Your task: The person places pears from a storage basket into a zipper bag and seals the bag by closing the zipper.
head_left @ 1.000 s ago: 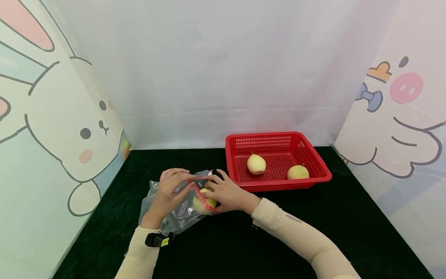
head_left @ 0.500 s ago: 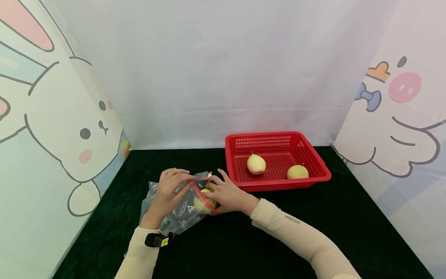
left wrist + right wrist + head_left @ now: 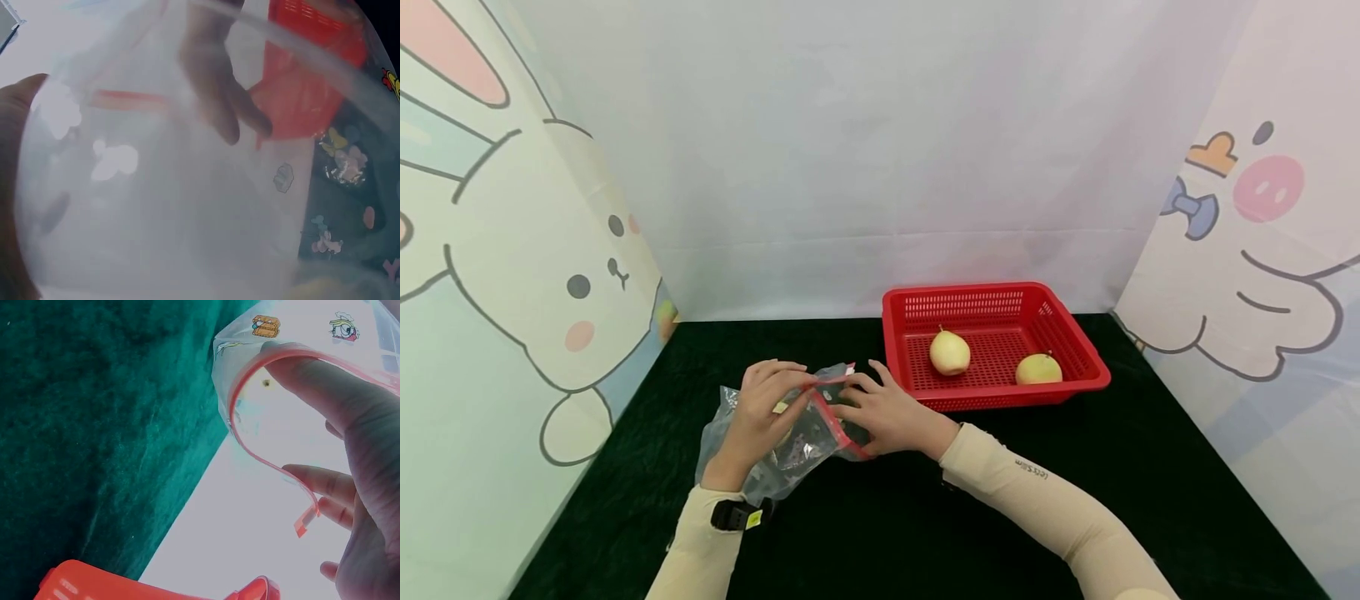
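Presently both hands are at a clear plastic bag (image 3: 805, 454), low over the dark green surface (image 3: 880, 533), left of centre in the head view. Left hand (image 3: 760, 417): fingers pinching the bag's red edge (image 3: 829, 414) against the thumb, palm above the plastic. Right hand (image 3: 891, 417): at the gaping mouth, fingers spread and loosely bent, touching the red edge; the right wrist view shows one digit reaching within its curve. A pale yellow patch (image 3: 781, 407) shows below the left fingers; too little visible to tell its shape. Small coloured prints on the plastic.

Beyond the right hand, near it: a red slotted basket (image 3: 1015, 400) holding two pale yellow pears, well apart. One pear (image 3: 950, 353) stands stem up toward the left; the other (image 3: 1038, 369) sits by the near wall, partly hidden by the rim. Black band (image 3: 730, 515) on the left wrist; cream sleeves (image 3: 1022, 483).
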Demonstrator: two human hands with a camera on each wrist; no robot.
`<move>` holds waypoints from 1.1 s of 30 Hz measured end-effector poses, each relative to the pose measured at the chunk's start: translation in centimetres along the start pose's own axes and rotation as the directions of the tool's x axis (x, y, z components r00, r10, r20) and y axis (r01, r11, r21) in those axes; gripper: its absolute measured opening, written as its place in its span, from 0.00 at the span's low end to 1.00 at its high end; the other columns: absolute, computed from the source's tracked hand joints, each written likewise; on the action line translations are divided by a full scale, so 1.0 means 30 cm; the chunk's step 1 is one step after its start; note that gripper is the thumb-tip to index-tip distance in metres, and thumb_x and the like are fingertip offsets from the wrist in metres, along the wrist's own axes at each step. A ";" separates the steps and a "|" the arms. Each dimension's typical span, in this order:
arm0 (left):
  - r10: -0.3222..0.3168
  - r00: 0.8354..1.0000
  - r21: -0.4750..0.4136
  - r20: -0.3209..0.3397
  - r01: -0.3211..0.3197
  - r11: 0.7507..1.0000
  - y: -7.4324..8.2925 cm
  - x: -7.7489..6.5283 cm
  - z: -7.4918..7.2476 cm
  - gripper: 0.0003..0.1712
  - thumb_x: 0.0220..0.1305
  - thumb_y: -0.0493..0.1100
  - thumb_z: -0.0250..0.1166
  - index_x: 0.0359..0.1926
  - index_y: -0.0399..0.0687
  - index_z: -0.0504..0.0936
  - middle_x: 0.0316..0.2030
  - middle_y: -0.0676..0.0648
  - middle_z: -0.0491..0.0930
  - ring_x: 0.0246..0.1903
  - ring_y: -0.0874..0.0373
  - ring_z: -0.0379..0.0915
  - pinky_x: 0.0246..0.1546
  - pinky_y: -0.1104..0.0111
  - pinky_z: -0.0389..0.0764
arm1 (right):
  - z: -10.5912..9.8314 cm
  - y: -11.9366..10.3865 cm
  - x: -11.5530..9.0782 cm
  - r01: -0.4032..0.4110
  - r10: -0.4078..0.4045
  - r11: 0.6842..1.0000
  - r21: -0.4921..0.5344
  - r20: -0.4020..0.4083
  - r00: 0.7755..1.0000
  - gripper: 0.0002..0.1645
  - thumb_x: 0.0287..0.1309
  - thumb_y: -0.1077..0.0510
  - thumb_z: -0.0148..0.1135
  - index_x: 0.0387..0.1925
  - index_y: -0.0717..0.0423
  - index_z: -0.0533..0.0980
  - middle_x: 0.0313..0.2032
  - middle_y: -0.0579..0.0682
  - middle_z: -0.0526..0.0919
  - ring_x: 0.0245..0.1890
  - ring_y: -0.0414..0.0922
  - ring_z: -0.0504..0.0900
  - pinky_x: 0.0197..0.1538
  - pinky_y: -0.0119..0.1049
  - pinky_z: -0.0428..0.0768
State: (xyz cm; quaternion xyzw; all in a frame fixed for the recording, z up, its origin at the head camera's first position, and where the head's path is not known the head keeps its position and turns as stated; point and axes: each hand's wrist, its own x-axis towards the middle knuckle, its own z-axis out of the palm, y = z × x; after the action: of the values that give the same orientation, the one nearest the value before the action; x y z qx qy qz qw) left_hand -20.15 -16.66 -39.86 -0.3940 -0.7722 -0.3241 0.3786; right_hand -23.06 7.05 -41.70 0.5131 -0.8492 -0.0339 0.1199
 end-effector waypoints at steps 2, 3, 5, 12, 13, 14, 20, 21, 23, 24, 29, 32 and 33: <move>0.011 1.000 -0.001 -0.010 -0.011 1.000 0.000 0.001 -0.001 0.19 0.74 0.54 0.57 0.40 0.44 0.85 0.37 0.47 0.85 0.45 0.47 0.77 0.52 0.50 0.66 | -0.002 0.002 0.001 0.002 -0.002 1.000 0.003 0.002 1.000 0.45 0.49 0.34 0.73 0.67 0.41 0.71 0.60 0.46 0.78 0.67 0.49 0.61 0.70 0.62 0.50; 0.019 1.000 -0.002 -0.017 -0.019 1.000 -0.001 0.001 -0.002 0.19 0.74 0.53 0.57 0.40 0.43 0.85 0.37 0.47 0.85 0.44 0.47 0.77 0.52 0.50 0.66 | -0.002 0.002 0.002 0.004 -0.004 1.000 0.002 0.003 1.000 0.45 0.49 0.34 0.73 0.67 0.41 0.71 0.60 0.46 0.78 0.67 0.49 0.61 0.70 0.62 0.50; 0.035 0.999 -0.002 -0.031 -0.035 0.999 -0.004 -0.001 -0.001 0.19 0.74 0.53 0.58 0.40 0.43 0.85 0.37 0.47 0.85 0.43 0.47 0.77 0.51 0.50 0.67 | -0.003 0.004 0.003 0.009 -0.009 1.000 -0.003 0.005 1.000 0.44 0.50 0.34 0.73 0.67 0.41 0.71 0.59 0.46 0.78 0.67 0.49 0.61 0.70 0.62 0.50; 0.035 0.999 -0.006 -0.026 -0.035 0.999 -0.003 -0.007 0.002 0.18 0.74 0.52 0.58 0.41 0.43 0.85 0.37 0.47 0.85 0.44 0.48 0.77 0.52 0.50 0.66 | -0.001 0.011 0.000 0.022 -0.022 1.000 0.003 0.016 1.000 0.42 0.51 0.35 0.72 0.66 0.40 0.71 0.61 0.46 0.77 0.68 0.48 0.60 0.70 0.62 0.50; 0.033 0.999 -0.006 -0.023 -0.033 0.999 -0.003 -0.007 0.002 0.18 0.74 0.53 0.58 0.41 0.43 0.85 0.37 0.47 0.85 0.45 0.48 0.77 0.52 0.50 0.66 | -0.002 0.013 -0.002 0.027 -0.027 1.000 0.007 0.015 1.000 0.41 0.52 0.35 0.71 0.66 0.40 0.71 0.61 0.46 0.77 0.69 0.48 0.60 0.70 0.62 0.50; 0.031 0.999 -0.006 -0.021 -0.031 1.000 -0.002 -0.006 0.003 0.18 0.74 0.53 0.58 0.41 0.43 0.85 0.38 0.47 0.85 0.45 0.48 0.76 0.52 0.50 0.66 | -0.004 0.015 -0.005 0.032 -0.032 0.999 0.010 0.012 0.999 0.41 0.53 0.35 0.71 0.66 0.40 0.71 0.62 0.46 0.76 0.69 0.49 0.60 0.70 0.62 0.50; 0.019 1.000 -0.010 -0.015 -0.019 1.000 -0.002 -0.002 0.003 0.19 0.74 0.54 0.58 0.42 0.43 0.85 0.38 0.47 0.85 0.45 0.48 0.76 0.52 0.51 0.65 | -0.036 0.035 -0.029 0.081 -0.082 0.996 -0.033 -0.035 0.996 0.38 0.55 0.38 0.71 0.66 0.41 0.72 0.62 0.46 0.76 0.65 0.49 0.65 0.68 0.62 0.56; 0.018 1.000 -0.010 -0.015 -0.018 1.000 -0.002 -0.001 0.002 0.19 0.74 0.54 0.58 0.42 0.43 0.85 0.38 0.47 0.85 0.45 0.48 0.76 0.52 0.51 0.65 | -0.044 0.039 -0.033 0.089 -0.091 0.995 -0.045 -0.039 0.995 0.38 0.55 0.39 0.71 0.66 0.40 0.72 0.62 0.46 0.76 0.64 0.49 0.66 0.67 0.62 0.57; 0.015 1.000 -0.009 -0.014 -0.015 1.000 -0.001 -0.001 0.000 0.19 0.74 0.54 0.58 0.42 0.43 0.85 0.38 0.47 0.85 0.45 0.48 0.76 0.52 0.51 0.65 | -0.058 0.051 -0.042 0.105 -0.108 0.993 -0.062 -0.039 0.993 0.38 0.55 0.38 0.71 0.66 0.40 0.72 0.62 0.46 0.75 0.63 0.48 0.67 0.67 0.62 0.58; 0.015 1.000 -0.008 -0.014 -0.015 1.000 -0.001 -0.001 -0.001 0.19 0.74 0.54 0.58 0.42 0.43 0.85 0.38 0.47 0.85 0.45 0.48 0.76 0.52 0.51 0.65 | -0.066 0.057 -0.047 0.110 -0.113 0.992 -0.064 -0.035 0.993 0.39 0.55 0.38 0.72 0.66 0.39 0.72 0.62 0.46 0.75 0.62 0.48 0.67 0.66 0.62 0.58; 0.015 1.000 0.000 -0.013 -0.015 1.000 -0.002 -0.004 -0.005 0.19 0.74 0.54 0.57 0.42 0.43 0.85 0.38 0.47 0.85 0.46 0.48 0.76 0.52 0.52 0.65 | -0.114 0.101 -0.073 0.089 -0.090 0.993 -0.074 -0.006 0.996 0.40 0.54 0.39 0.73 0.67 0.40 0.70 0.62 0.48 0.74 0.62 0.50 0.67 0.65 0.63 0.58; 0.017 1.000 0.000 -0.017 -0.017 1.000 -0.004 -0.006 -0.005 0.19 0.75 0.54 0.57 0.42 0.43 0.85 0.38 0.47 0.85 0.46 0.48 0.76 0.52 0.52 0.65 | -0.142 0.137 -0.089 0.048 -0.048 0.995 -0.089 0.007 0.999 0.40 0.55 0.40 0.72 0.67 0.40 0.70 0.62 0.49 0.75 0.62 0.51 0.67 0.64 0.63 0.58; 0.018 1.000 -0.001 -0.019 -0.018 1.000 -0.005 -0.006 -0.004 0.19 0.75 0.54 0.57 0.42 0.43 0.85 0.38 0.47 0.85 0.46 0.48 0.76 0.52 0.53 0.65 | -0.149 0.150 -0.095 0.035 -0.034 0.995 -0.092 0.010 0.999 0.39 0.55 0.41 0.72 0.67 0.41 0.70 0.61 0.50 0.75 0.61 0.52 0.67 0.64 0.63 0.58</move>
State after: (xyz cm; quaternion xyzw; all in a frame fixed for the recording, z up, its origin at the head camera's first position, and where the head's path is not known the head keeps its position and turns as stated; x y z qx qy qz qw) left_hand -20.15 -16.90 -39.98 -0.3981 -0.7648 -0.3247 0.3888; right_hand -24.62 11.97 -37.04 0.5215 -0.8383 -0.0772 0.1391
